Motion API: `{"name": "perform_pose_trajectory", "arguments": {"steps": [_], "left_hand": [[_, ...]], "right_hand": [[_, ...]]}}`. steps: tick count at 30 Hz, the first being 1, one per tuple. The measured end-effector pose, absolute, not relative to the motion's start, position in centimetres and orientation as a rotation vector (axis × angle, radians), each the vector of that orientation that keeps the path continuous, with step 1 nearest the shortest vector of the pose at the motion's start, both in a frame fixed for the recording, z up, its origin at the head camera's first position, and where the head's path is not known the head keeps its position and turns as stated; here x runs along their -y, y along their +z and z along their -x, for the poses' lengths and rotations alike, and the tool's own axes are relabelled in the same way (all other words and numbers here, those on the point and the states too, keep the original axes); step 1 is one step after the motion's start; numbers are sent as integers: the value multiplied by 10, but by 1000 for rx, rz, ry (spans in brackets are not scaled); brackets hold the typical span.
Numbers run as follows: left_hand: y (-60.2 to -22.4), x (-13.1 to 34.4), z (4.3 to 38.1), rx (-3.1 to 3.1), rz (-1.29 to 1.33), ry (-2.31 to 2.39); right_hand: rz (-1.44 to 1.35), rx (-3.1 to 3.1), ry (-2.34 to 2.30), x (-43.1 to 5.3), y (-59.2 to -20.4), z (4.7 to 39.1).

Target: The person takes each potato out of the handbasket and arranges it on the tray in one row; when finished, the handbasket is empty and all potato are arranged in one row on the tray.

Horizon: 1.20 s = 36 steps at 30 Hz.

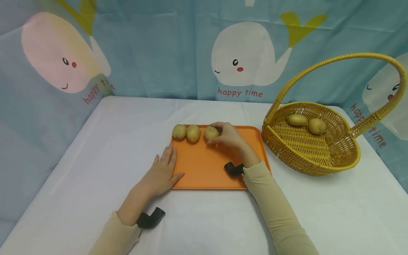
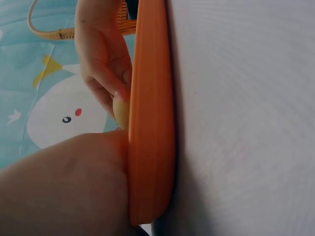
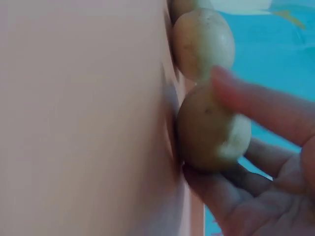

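Note:
My right hand (image 1: 230, 136) holds a round yellowish potato (image 1: 210, 133) at the back of an orange tray (image 1: 204, 170). In the right wrist view, the thumb and fingers curl round that potato (image 3: 209, 132), low against the tray surface. Two more potatoes stand to its left: a near one (image 1: 193, 133) and one in the back left corner (image 1: 179, 131), side by side. My left hand (image 1: 160, 173) rests along the tray's left edge with its fingers extended. The left wrist view shows the tray's orange side wall (image 2: 152, 118) up close.
A yellow wicker basket (image 1: 287, 150) with a tall arched handle (image 1: 334, 56) stands right of the tray, holding two potatoes (image 1: 317, 126). White cloth (image 1: 127, 134) covers the table. A blue whale-print curtain (image 1: 159, 53) hangs behind. Black wrist cameras (image 1: 151, 217) are on both wrists.

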<state>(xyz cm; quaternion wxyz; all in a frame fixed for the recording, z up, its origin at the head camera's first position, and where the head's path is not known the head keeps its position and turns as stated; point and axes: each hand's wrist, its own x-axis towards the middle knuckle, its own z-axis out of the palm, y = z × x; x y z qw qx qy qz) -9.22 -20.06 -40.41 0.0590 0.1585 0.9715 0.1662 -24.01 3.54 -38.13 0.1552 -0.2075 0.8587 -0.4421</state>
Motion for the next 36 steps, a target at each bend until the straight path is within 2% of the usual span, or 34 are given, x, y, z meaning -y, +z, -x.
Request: {"name": "perform_pose_trajectory", "arguments": {"steps": [36], "left_hand": [[-401, 200, 93, -2942, -468, 487]], "right_hand": [[458, -2377, -1430, -33, -382, 242]]}}
